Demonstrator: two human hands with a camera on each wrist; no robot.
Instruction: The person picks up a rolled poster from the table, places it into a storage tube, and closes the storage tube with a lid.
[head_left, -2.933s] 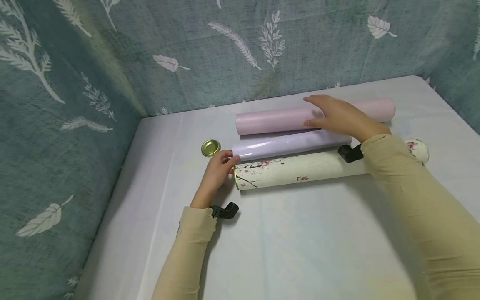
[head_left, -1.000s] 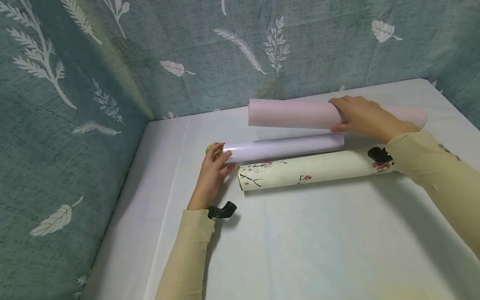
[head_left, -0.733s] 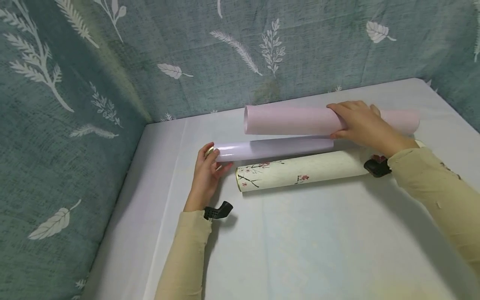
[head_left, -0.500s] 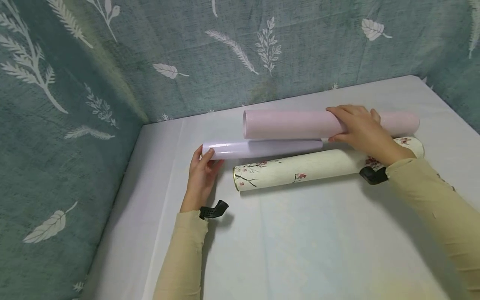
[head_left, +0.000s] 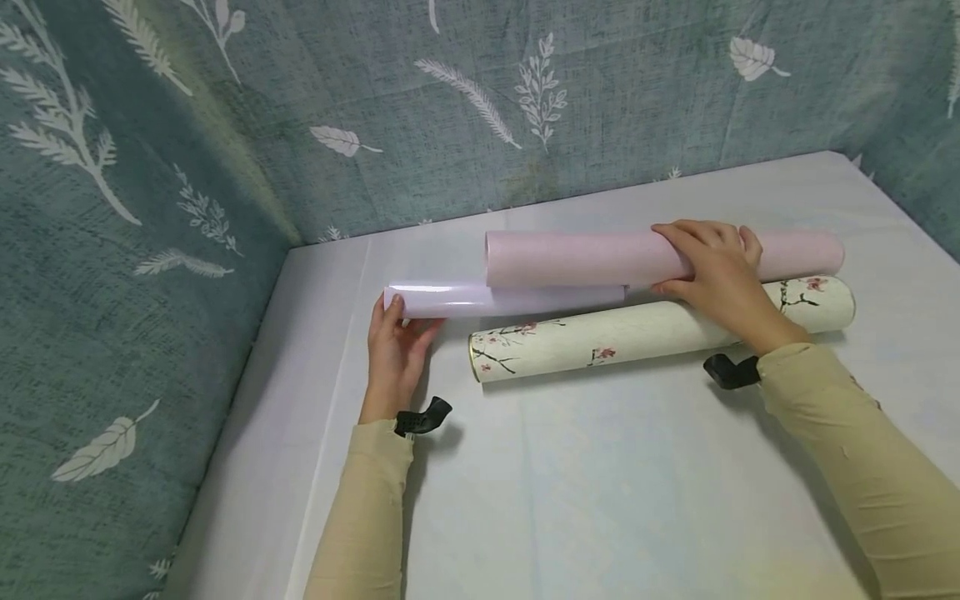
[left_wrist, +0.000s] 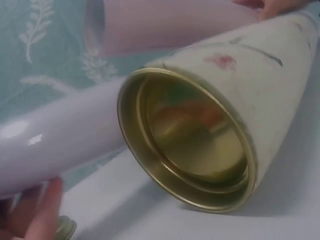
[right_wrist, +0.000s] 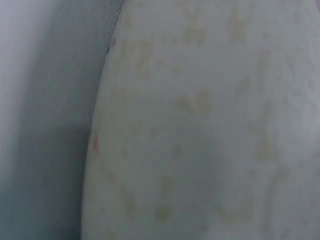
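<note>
My left hand [head_left: 393, 350] holds the left end of a glossy lilac paper roll [head_left: 450, 302], thumb on top and fingers underneath. Further right, my right hand [head_left: 716, 275] grips a wider pink paper roll [head_left: 570, 257] from above; this roll is hollow and overlaps the lilac one's back edge in the head view. In front of both lies a cream tube [head_left: 637, 335] printed with blossom branches. Its recessed gold metal end [left_wrist: 195, 145] shows large in the left wrist view. The right wrist view holds only the tube's pale surface [right_wrist: 200, 120] close up.
Part of a small gold lid [left_wrist: 66, 227] peeks out beside the left fingers in the left wrist view; the head view hides it. A white cloth [head_left: 600, 492] covers the table. Green leaf-patterned fabric [head_left: 465, 150] stands behind and to the left.
The lilac roll has slid left in my left hand, over the gold lid. My right hand has taken the pink roll to the right, raised it, then brought it lower and nearer the cream tube.
</note>
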